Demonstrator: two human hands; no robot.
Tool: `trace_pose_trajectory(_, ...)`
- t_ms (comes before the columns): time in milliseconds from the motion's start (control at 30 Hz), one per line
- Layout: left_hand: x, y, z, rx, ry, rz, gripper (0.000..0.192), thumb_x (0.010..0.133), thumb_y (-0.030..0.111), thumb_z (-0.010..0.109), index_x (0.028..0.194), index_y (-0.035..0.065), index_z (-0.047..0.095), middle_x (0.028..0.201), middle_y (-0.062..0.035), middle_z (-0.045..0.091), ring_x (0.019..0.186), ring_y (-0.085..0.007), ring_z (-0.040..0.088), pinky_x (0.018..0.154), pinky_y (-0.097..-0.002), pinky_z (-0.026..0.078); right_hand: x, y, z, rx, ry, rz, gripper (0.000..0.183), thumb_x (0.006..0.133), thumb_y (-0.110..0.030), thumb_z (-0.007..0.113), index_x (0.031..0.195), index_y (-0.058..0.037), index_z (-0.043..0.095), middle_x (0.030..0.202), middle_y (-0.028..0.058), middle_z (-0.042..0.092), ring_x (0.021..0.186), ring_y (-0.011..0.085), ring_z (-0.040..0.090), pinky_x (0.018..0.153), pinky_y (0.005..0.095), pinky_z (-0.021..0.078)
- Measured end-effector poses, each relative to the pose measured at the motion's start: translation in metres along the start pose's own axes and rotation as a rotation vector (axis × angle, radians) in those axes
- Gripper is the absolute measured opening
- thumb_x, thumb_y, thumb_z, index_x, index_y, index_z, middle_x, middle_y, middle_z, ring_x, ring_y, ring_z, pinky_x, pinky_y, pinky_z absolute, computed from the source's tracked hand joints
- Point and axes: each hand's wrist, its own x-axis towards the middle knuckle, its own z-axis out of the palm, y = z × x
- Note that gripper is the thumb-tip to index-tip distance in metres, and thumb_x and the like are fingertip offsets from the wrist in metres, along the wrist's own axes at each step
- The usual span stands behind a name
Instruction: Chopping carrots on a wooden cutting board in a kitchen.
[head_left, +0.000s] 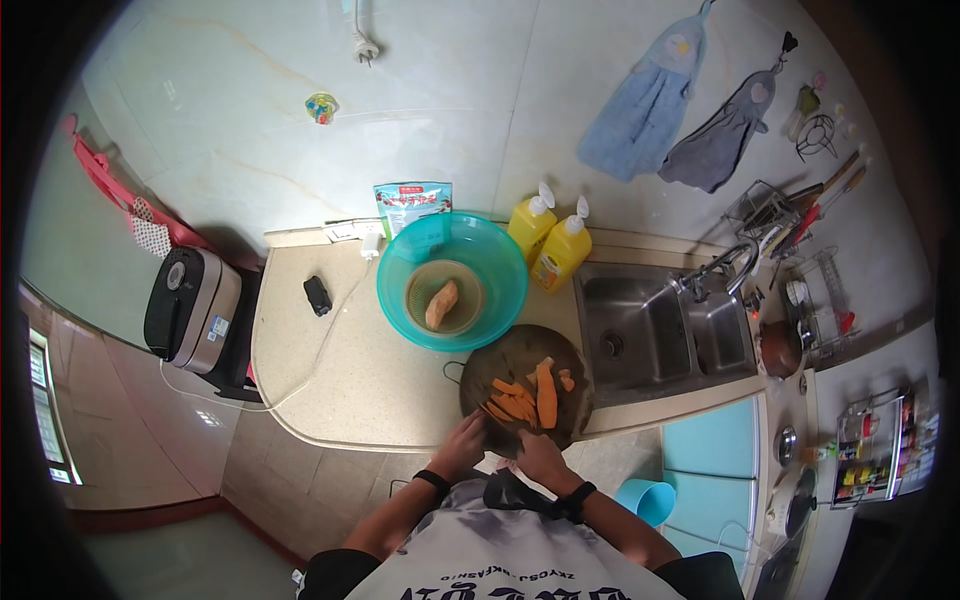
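Note:
A round, dark wooden cutting board (480, 360) rests at the counter's front edge, partly beside the sink. On it lie several orange sweet potato strips (510, 403), a larger long slice (547, 397) and small bits (566, 379). My left hand (466, 444) is at the board's near left rim, its fingertips close to the strips. Curled at the near rim is my right hand (538, 456); whatever may be in it is hidden. Behind the board, a teal plastic basin (495, 247) holds a round strainer basket (469, 274) with a peeled sweet potato piece (442, 304) inside.
Two yellow pump bottles (561, 253) stand between basin and double steel sink (637, 330). A small black object (317, 295) and a white cord (341, 311) lie on the left counter (360, 390). An air fryer (195, 307) stands farther left. A blue bucket (646, 501) sits below right.

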Motion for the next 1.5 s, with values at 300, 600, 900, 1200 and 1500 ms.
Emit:
trace_pose_trajectory(300,-0.003,-0.004,0.001,-0.01,-0.014,-0.013,0.037,0.068,-0.004,0.05,0.104,-0.0085,0.057,0.119,-0.0214,0.051,0.119,-0.0358,0.045,0.1,-0.0389,0.04,0.002,0.002,0.001,-0.06,-0.037,-0.001,0.023,0.078,-0.014,0.052,0.097,-0.0016,0.055,0.081,0.0265,0.062,0.081,0.044,0.06,0.073,0.0518,0.0483)
trace_pose_trajectory(600,-0.001,0.0,-0.006,0.007,-0.003,-0.004,0.029,0.067,-0.001,0.052,0.094,-0.0075,0.06,0.115,-0.0195,0.054,0.119,-0.0325,0.047,0.099,-0.037,0.041,0.015,0.007,0.0,-0.023,-0.062,0.001,0.023,0.074,-0.013,0.052,0.093,-0.0005,0.057,0.083,0.0257,0.062,0.084,0.0434,0.06,0.076,0.0501,0.0481)
trace_pose_trajectory(900,0.0,0.0,-0.004,0.006,-0.008,-0.008,0.038,0.065,-0.001,0.052,0.102,-0.0071,0.059,0.116,-0.0191,0.054,0.117,-0.0334,0.048,0.098,-0.0379,0.042,0.021,0.003,-0.004,0.063,-0.094,0.017,0.026,0.072,-0.014,0.053,0.092,0.0015,0.061,0.088,0.0251,0.062,0.088,0.0404,0.06,0.079,0.0483,0.0474)
trace_pose_trajectory(1200,0.003,0.004,-0.001,-0.017,0.019,-0.062,0.041,0.063,-0.002,0.052,0.103,-0.0052,0.059,0.113,-0.0188,0.055,0.114,-0.035,0.05,0.097,-0.0391,0.043,0.025,-0.015,0.004,0.158,0.046,-0.045,0.028,0.075,-0.012,0.053,0.099,0.0016,0.06,0.087,0.0259,0.062,0.086,0.0421,0.059,0.078,0.0487,0.0477)
trace_pose_trajectory(1500,0.013,0.013,-0.01,0.038,-0.069,-0.122,0.046,0.06,-0.001,0.053,0.106,-0.0027,0.059,0.115,-0.0167,0.055,0.112,-0.0352,0.049,0.096,-0.0402,0.043,0.005,0.018,-0.006,0.042,0.073,0.032,0.028,0.074,-0.017,0.055,0.097,-0.0004,0.058,0.08,0.0242,0.062,0.08,0.0414,0.06,0.074,0.0489,0.0481)
